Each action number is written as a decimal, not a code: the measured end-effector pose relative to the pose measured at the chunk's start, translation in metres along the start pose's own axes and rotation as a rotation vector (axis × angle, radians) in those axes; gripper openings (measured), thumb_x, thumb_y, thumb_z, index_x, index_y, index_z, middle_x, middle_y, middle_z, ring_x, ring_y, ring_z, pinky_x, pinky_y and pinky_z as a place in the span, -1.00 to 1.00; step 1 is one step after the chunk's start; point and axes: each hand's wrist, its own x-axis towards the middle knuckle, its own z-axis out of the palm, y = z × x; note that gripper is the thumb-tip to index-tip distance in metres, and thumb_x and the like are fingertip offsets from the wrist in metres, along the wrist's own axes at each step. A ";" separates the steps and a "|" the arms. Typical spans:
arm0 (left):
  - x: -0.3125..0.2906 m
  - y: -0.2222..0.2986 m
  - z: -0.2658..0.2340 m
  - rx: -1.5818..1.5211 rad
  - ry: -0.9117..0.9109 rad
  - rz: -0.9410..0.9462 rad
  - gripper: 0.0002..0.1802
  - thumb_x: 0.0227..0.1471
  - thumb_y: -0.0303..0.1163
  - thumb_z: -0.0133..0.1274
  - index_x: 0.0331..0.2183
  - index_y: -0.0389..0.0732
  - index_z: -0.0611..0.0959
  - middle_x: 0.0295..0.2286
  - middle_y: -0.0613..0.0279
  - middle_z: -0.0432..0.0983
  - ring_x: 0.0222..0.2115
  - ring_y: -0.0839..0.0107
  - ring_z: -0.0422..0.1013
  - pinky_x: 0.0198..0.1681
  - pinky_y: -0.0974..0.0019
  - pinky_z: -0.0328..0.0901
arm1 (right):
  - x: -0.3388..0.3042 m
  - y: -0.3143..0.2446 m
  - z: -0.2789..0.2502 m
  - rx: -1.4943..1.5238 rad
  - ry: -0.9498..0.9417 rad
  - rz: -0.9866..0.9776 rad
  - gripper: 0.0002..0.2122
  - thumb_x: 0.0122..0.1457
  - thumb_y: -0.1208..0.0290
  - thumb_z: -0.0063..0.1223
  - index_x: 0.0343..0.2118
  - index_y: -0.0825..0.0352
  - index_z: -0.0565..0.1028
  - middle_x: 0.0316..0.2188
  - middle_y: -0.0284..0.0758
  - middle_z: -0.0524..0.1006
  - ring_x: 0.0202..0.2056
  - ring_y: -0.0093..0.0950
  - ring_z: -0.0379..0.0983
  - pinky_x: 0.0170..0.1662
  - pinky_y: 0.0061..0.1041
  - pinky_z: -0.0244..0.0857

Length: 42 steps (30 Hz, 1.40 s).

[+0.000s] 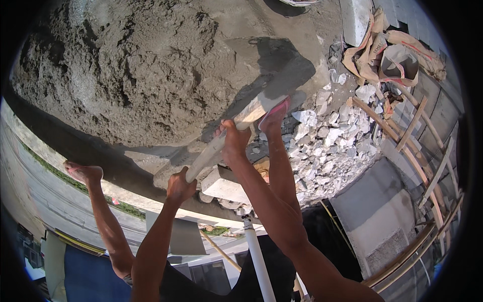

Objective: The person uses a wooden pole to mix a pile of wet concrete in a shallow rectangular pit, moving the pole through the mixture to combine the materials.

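Note:
My left hand point(181, 186) is closed round the near end of a thick wooden handle point(209, 158). Further up the same handle, my right hand point(235, 142) grips it too. The handle slants away to the upper right and ends at a broad grey, mortar-coated blade point(291, 75); whether this is a hoe or a shovel I cannot tell. A large heap of wet grey mortar point(136, 75) spreads to the left of the blade. My right foot, in a pink flip-flop point(275, 111), stands beside the handle's far part.
White broken rubble point(332, 146) lies to the right, with torn paper sacks point(372, 48) beyond it. A wooden ladder-like frame point(412, 136) runs along the right side. A pale block point(224, 183) is near my hands. A white pipe point(257, 256) rises close to me. My left foot point(83, 172) rests on a ledge.

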 end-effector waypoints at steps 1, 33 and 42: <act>0.024 0.011 0.014 -0.011 0.000 0.070 -0.55 -0.21 -0.37 0.17 -0.18 -0.32 0.58 -0.54 -0.21 0.55 -0.45 -0.18 0.51 -0.36 -0.08 0.41 | 0.026 -0.011 -0.011 -0.010 0.004 -0.049 -0.80 -0.06 0.67 0.02 -0.34 0.40 0.30 -0.61 -0.35 0.37 -0.65 -0.51 0.32 -0.57 -0.45 0.27; 0.053 0.007 -0.067 0.141 -0.293 -0.106 -0.64 -0.20 -0.36 0.12 -0.28 -0.30 0.64 -0.40 -0.27 0.57 -0.28 -0.20 0.51 -0.19 -0.05 0.42 | 0.073 0.044 0.000 -0.050 0.193 0.264 -0.86 0.11 0.52 0.07 -0.36 0.36 0.32 -0.60 -0.32 0.36 -0.65 -0.45 0.33 -0.54 -0.35 0.33; -0.070 -0.087 -0.067 0.050 -0.271 -0.210 -0.67 -0.18 -0.42 0.13 -0.26 -0.25 0.64 -0.41 -0.18 0.59 -0.30 -0.15 0.52 -0.20 -0.05 0.42 | -0.077 0.124 -0.015 -0.186 0.123 0.182 -0.81 0.02 0.65 0.07 -0.27 0.41 0.39 -0.46 -0.31 0.47 -0.57 -0.46 0.42 -0.49 -0.44 0.35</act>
